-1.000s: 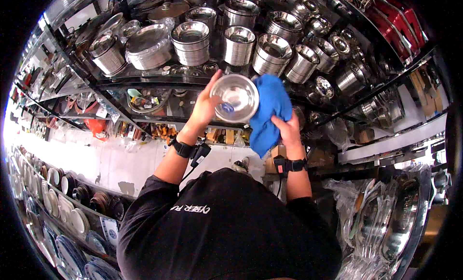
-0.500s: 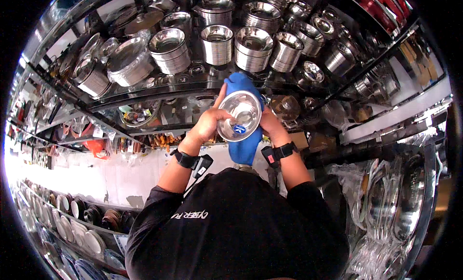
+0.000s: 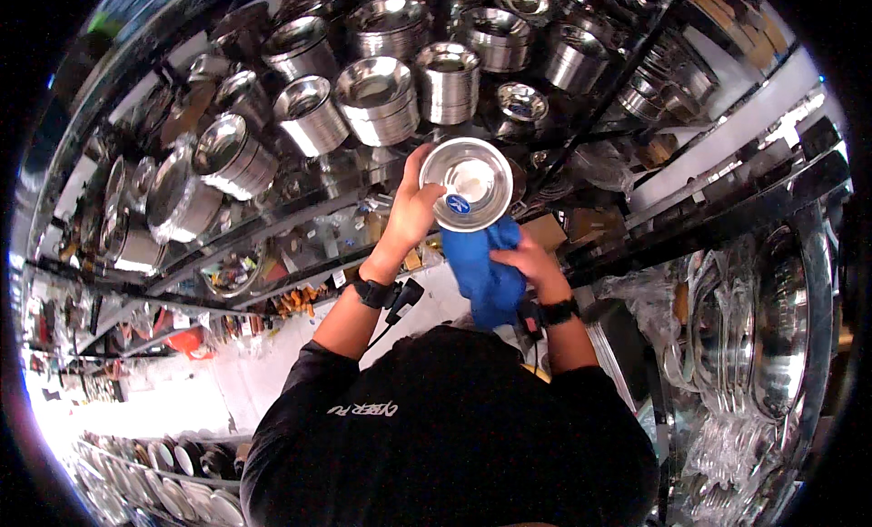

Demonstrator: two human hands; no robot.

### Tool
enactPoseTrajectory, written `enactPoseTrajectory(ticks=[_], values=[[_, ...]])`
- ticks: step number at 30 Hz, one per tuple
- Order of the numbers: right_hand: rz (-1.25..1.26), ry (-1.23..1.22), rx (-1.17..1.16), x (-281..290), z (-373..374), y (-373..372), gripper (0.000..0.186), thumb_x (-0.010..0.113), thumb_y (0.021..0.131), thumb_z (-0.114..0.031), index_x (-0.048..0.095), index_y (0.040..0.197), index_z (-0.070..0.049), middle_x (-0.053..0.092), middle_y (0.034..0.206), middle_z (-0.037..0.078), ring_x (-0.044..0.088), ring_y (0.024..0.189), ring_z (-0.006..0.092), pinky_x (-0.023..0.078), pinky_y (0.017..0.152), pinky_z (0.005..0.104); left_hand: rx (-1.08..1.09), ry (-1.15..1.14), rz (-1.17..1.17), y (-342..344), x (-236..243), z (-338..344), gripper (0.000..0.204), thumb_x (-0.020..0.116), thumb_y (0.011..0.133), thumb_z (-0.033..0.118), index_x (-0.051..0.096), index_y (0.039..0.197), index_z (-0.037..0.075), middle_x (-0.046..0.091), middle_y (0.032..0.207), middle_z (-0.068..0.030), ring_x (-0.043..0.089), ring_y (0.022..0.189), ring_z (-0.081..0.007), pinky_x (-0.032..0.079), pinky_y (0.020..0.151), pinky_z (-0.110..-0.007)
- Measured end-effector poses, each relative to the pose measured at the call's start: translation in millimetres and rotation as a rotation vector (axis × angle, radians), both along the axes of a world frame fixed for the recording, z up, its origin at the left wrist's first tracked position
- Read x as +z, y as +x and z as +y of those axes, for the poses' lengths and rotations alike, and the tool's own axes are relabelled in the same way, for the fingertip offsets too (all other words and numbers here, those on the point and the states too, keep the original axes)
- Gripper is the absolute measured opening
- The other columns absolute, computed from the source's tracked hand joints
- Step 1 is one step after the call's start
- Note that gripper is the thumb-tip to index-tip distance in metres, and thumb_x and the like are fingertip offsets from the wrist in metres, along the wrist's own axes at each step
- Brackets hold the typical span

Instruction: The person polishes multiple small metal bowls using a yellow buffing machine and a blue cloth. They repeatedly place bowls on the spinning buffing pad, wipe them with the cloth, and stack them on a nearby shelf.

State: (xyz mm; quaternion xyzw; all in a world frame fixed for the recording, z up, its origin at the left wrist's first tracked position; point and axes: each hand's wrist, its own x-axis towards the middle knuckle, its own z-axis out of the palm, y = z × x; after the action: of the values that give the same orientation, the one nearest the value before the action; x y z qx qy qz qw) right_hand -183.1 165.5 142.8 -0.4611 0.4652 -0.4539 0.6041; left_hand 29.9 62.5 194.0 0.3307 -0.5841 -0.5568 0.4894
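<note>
A shiny steel bowl (image 3: 481, 177) with a round blue sticker inside is held up before the shelf. Gripping its left side is my left hand (image 3: 415, 205), thumb over the rim and fingers behind the wall. Just below the bowl, my right hand (image 3: 529, 257) is closed on a blue cloth (image 3: 481, 273), which hangs down from it. The cloth's upper end touches or lies just under the bowl's lower rim; I cannot tell which. Some fingers of my right hand are hidden behind the cloth.
Stacks of steel bowls (image 3: 377, 100) stand on the black-edged shelf ahead. A lower shelf holds a round tray of small items (image 3: 234, 273). Plastic-wrapped steel trays (image 3: 781, 318) stand at the right. White plates (image 3: 173, 495) fill a rack at the lower left.
The bowl has moved up and a little right in my left hand. My right hand has come away from behind the bowl, drawing the cloth down and to the right. The view has turned rightward.
</note>
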Motion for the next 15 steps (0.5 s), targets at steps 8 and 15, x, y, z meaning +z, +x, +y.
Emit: enactPoseTrajectory(ticks=[8, 15], values=[[-0.120, -0.001, -0.486, -13.7, 58.4, -107.1, 0.052, 0.072, 0.079, -0.006, 0.051, 0.126, -0.003, 0.063, 0.113, 0.009, 0.062, 0.098, 0.0209, 0.051, 0.087, 0.0372, 0.090, 0.189, 0.044, -101.3, -3.0, -64.7, 0.035, 0.051, 0.085, 0.009, 0.044, 0.117, -0.001, 0.055, 0.106, -0.0126, 0.052, 0.096, -0.0185, 0.043, 0.087, -0.030], [-0.054, 0.023, -0.528, -23.7, 74.0, -141.2, 0.051, 0.072, 0.079, -0.006, 0.051, 0.126, -0.003, 0.064, 0.112, 0.009, 0.062, 0.098, 0.0206, 0.051, 0.087, 0.0369, 0.252, 0.120, 0.029, -177.4, -6.8, -138.5, 0.038, 0.056, 0.091, 0.021, 0.045, 0.118, -0.004, 0.060, 0.108, -0.0168, 0.059, 0.091, -0.0247, 0.047, 0.083, -0.035]])
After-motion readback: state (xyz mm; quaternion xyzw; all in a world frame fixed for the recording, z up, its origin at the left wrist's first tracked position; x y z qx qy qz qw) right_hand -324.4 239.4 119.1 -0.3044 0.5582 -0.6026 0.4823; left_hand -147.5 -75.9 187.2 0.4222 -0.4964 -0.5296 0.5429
